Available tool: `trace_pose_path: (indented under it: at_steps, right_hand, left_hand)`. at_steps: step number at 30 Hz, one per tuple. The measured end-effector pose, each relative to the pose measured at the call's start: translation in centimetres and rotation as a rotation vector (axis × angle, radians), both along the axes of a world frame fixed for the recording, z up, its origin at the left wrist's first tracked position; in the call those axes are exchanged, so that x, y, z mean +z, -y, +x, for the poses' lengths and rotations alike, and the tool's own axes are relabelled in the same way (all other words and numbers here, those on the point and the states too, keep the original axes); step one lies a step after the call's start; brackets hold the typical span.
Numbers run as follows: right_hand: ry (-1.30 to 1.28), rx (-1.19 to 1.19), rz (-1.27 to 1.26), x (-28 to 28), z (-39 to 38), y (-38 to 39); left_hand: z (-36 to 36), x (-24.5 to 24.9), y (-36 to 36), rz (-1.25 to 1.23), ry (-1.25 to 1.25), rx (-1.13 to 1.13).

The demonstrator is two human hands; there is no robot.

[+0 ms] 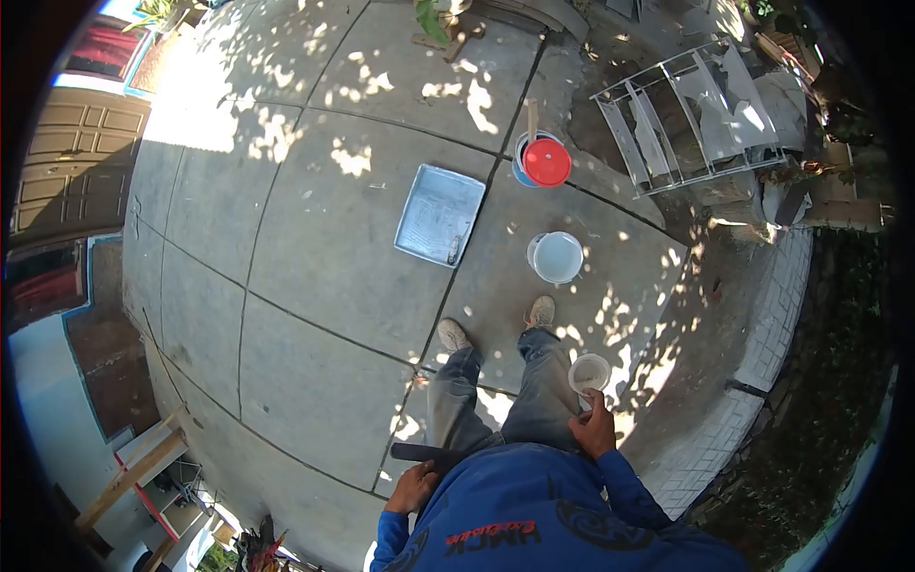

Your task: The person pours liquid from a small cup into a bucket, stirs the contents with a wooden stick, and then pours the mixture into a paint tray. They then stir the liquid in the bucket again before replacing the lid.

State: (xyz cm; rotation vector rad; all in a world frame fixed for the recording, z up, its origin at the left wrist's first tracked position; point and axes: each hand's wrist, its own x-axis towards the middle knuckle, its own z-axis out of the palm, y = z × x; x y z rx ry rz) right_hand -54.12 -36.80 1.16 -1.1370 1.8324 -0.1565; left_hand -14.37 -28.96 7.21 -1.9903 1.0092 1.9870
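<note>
At the right, my right hand (pixel 596 426) grips the rim of a translucent plastic cup (pixel 590 368), which hangs beside my right leg with its mouth facing up. At my waist, my left hand (pixel 413 487) has its fingers curled at a dark, flat bar-like thing (pixel 416 452) that sticks out to the left; its other end is lost against my clothes. A white bucket (pixel 558 257) with pale contents stands on the concrete in front of my feet. Farther off, a blue-white paint tray (pixel 440 215) lies flat, with a small dark object in its near right corner.
Behind the white bucket stands another bucket (pixel 522 172), with a red lid (pixel 547 162) over it and a wooden stick (pixel 532 119) upright beside it. A metal rack (pixel 681 124) leans at the upper right. A low white brick wall (pixel 762 334) borders the planted strip.
</note>
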Motion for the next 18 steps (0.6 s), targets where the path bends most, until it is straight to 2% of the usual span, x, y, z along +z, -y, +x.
trace_pose_path:
  at_steps: [6,10,11,13,14,16,17,18]
  right_hand:
    - [-0.013,0.058,-0.016,0.2,3.6,1.9]
    - [0.031,0.094,-0.053,-4.6,4.2,6.1]
    - [0.056,0.041,0.011,-6.2,4.6,8.2]
    - [0.041,0.024,-0.044,-11.6,5.2,12.2]
    - [0.054,0.038,-0.105,-15.3,5.2,14.0]
    - [0.077,0.024,-0.143,-21.6,5.8,18.4]
    - [0.088,0.003,-0.122,-24.1,6.4,20.7]
    - [0.121,-0.02,-0.096,-27.2,6.7,22.6]
  left_hand:
    - [3.4,-1.2,-1.0,0.063,-0.075,-0.001]
    - [3.4,-2.3,-0.7,0.202,-0.067,-0.058]
    - [3.7,-2.7,-0.1,0.212,-0.074,-0.056]
    - [4.5,-4.8,1.7,0.259,-0.246,-0.089]
    - [5.0,-5.8,2.8,0.274,-0.246,-0.091]
    - [5.9,-8.7,6.1,0.438,-0.261,0.178]
    - [6.4,-10.9,6.9,0.337,-0.218,0.215]
    - [5.9,-11.6,11.2,0.322,-0.143,0.23]
